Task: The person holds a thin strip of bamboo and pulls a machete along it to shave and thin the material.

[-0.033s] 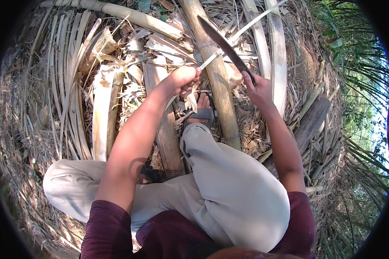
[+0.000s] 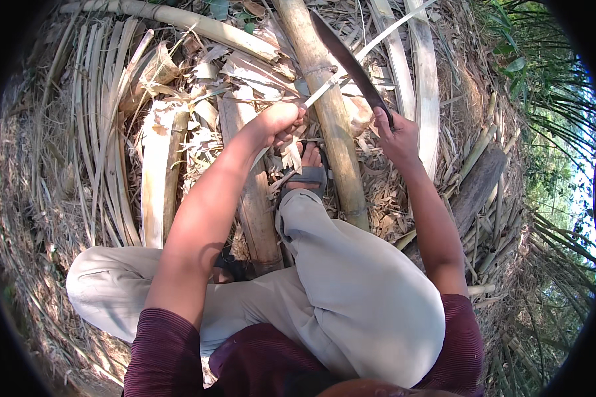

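Note:
My left hand (image 2: 283, 120) is closed on a thin pale bamboo strip (image 2: 322, 90). The strip slants across a bamboo pole (image 2: 342, 155) and runs on toward the far right. My right hand (image 2: 397, 136) grips a machete (image 2: 351, 65) whose handle is mostly hidden in the fingers. Its long dark blade points up and to the left, passing over the strip just right of the pole. Whether the edge touches the strip, I cannot tell. My sandalled foot (image 2: 307, 175) rests close to the pole's left side.
Split bamboo lengths (image 2: 155, 169) and a bundle of long strips (image 2: 106, 132) lie on the left. Another pole (image 2: 198, 25) crosses the far left. More split pieces (image 2: 428, 86) lie beyond my right hand, near a dark log (image 2: 478, 185). Dry shavings cover the ground.
The machete blade has swung slightly, its tip now farther away and a little to the right. My left hand and the strip stay almost in place.

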